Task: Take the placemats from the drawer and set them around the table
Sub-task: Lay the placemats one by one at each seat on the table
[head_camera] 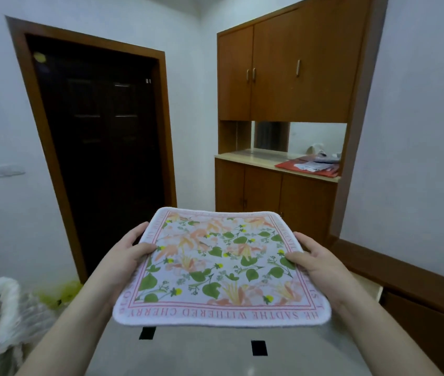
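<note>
A square placemat [223, 267] with a white ground, orange flowers, green leaves and a pink lettered border is held flat in the air in front of me. My left hand [128, 256] grips its left edge, thumb on top and fingers underneath. My right hand [313, 259] grips its right edge the same way. Whether more mats lie under the top one cannot be told. No table and no drawer can be picked out in view.
A dark wooden door [98, 147] stands ahead on the left. A brown cabinet [288, 74] with a counter [258, 161] carrying red papers stands ahead on the right. A low wooden unit [416, 286] runs along the right. Plastic-wrapped things [9, 316] sit at lower left. Grey floor [201, 354] lies below.
</note>
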The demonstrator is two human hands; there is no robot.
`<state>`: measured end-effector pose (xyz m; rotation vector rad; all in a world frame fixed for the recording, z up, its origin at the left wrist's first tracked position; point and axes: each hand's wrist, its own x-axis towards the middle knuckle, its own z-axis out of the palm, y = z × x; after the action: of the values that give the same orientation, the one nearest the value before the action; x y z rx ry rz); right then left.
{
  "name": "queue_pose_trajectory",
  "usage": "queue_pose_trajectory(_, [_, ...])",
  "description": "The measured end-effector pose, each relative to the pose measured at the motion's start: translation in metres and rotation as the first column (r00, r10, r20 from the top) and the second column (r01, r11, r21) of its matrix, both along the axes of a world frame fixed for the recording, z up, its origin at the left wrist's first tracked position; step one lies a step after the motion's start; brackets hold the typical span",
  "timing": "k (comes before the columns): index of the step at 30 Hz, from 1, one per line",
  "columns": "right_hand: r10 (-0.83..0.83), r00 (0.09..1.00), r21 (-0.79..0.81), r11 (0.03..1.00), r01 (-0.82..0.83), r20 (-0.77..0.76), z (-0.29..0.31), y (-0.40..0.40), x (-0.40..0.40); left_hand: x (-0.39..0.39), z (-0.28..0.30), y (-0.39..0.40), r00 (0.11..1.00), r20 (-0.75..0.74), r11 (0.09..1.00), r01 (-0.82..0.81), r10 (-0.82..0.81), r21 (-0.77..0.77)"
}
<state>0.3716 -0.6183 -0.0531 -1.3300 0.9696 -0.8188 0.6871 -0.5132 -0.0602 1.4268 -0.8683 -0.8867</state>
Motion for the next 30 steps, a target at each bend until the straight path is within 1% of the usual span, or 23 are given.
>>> queue_pose_trajectory(6, [0.096,0.995,0.016,0.995,-0.096,0.029,0.008,-0.077,0.020,0.014,0.005,-0.047,0.996,-0.048,0.997,-0.078,0.078,0.005])
queue_pose_trajectory(9, [0.130,0.991,0.015,0.991,-0.130,0.034,0.010,-0.111,0.043,0.032,0.007,-0.068,0.985,-0.101,0.990,-0.141,0.137,-0.030])
queue_pose_trajectory(15, [0.207,0.977,0.023,0.978,-0.209,0.056,0.017,-0.175,0.104,0.084,0.009,-0.109,0.975,-0.131,0.981,-0.188,0.182,-0.039])
queue_pose_trajectory(19, [0.239,0.970,-0.003,0.971,-0.239,0.051,0.022,-0.215,0.158,0.130,0.010,-0.137,0.968,-0.132,0.973,-0.225,0.215,-0.059])
queue_pose_trajectory(24, [0.295,0.955,-0.041,0.955,-0.295,-0.011,0.028,-0.251,0.222,0.183,0.020,-0.168,0.961,-0.161,0.969,-0.237,0.224,-0.066])
queue_pose_trajectory(30, [0.337,0.940,-0.080,0.937,-0.341,-0.058,0.035,-0.295,0.273,0.226,0.027,-0.201,0.977,-0.101,0.979,-0.196,0.190,-0.050])
